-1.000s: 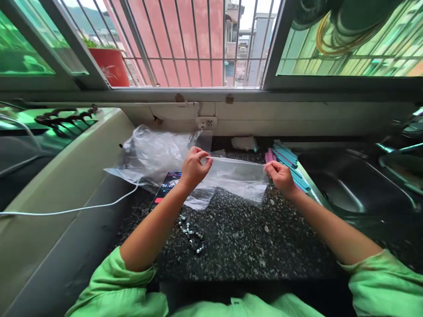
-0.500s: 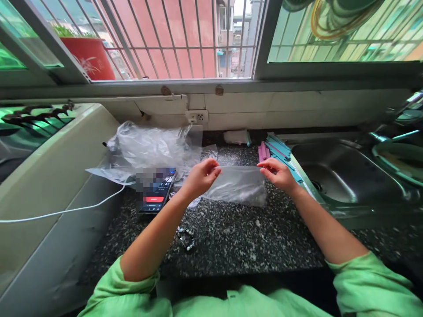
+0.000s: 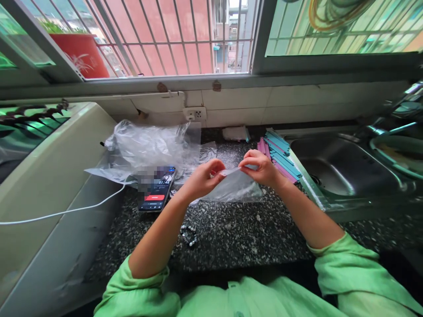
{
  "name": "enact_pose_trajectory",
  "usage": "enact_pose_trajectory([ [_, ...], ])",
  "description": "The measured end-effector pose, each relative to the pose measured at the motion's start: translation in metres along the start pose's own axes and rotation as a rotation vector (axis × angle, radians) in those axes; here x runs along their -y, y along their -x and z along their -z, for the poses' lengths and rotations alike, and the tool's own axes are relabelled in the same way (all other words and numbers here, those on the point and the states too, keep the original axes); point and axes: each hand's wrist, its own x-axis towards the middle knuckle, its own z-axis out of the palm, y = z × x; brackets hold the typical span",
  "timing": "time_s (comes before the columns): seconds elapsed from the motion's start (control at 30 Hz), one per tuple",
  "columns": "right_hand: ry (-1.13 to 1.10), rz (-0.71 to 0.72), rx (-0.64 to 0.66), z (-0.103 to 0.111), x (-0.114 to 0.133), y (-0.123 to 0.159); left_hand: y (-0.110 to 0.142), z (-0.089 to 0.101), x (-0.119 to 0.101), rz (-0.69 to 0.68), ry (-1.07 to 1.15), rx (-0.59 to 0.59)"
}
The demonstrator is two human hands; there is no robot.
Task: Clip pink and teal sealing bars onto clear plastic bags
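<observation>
A clear plastic bag (image 3: 236,187) hangs between my hands, its lower part spread over the dark speckled countertop (image 3: 228,237). My left hand (image 3: 209,176) pinches the bag's upper edge on the left. Thumb and fingertips of my right hand (image 3: 259,167) are pressed together on the same edge, a short way to the right. Beyond my right hand lie thin flat strips, pink ones (image 3: 263,146) and turquoise ones (image 3: 280,149), in a loose pile. A heap of clear plastic bags (image 3: 148,143) sits to the left of my left hand.
Left of my forearm lies a lit phone (image 3: 158,189), with a white cable (image 3: 102,201) nearby. A beaded bracelet (image 3: 188,235) rests nearer me. The metal sink (image 3: 330,163) is at right; a small clear packet (image 3: 235,133) lies by the wall below the barred window.
My right hand has moved left, closer to my left hand. The bag's top edge, earlier stretched wide, is now gathered shorter between them.
</observation>
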Motion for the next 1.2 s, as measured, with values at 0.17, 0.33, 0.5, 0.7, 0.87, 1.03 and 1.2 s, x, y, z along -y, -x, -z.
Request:
enact_pose_trajectory([
  [0.17, -0.016, 0.036, -0.128, 0.004, 0.005, -0.01, 0.013, -0.004, 0.022, -0.035, -0.103, -0.064],
  [0.33, -0.004, 0.046, -0.178, 0.016, 0.007, 0.001, 0.034, 0.002, 0.032, -0.14, -0.331, -0.36],
  [0.5, 0.054, 0.085, -0.121, 0.017, 0.008, 0.038, 0.063, 0.003, 0.019, -0.524, -0.507, -0.409],
  [0.7, 0.184, 0.072, 0.051, 0.008, -0.001, 0.095, 0.082, -0.029, 0.008, -0.712, -0.474, -0.136],
  [0.87, 0.222, -0.006, 0.091, 0.01, -0.004, 0.125, 0.082, -0.058, 0.004, -0.771, -0.426, -0.008],
  [1.03, 0.226, -0.088, 0.207, 0.005, 0.001, 0.127, 0.084, -0.061, 0.007, -0.617, -0.302, -0.069],
  [1.2, 0.234, -0.217, 0.196, -0.007, -0.004, 0.106, 0.084, -0.057, 0.01, -0.622, -0.323, -0.062],
])
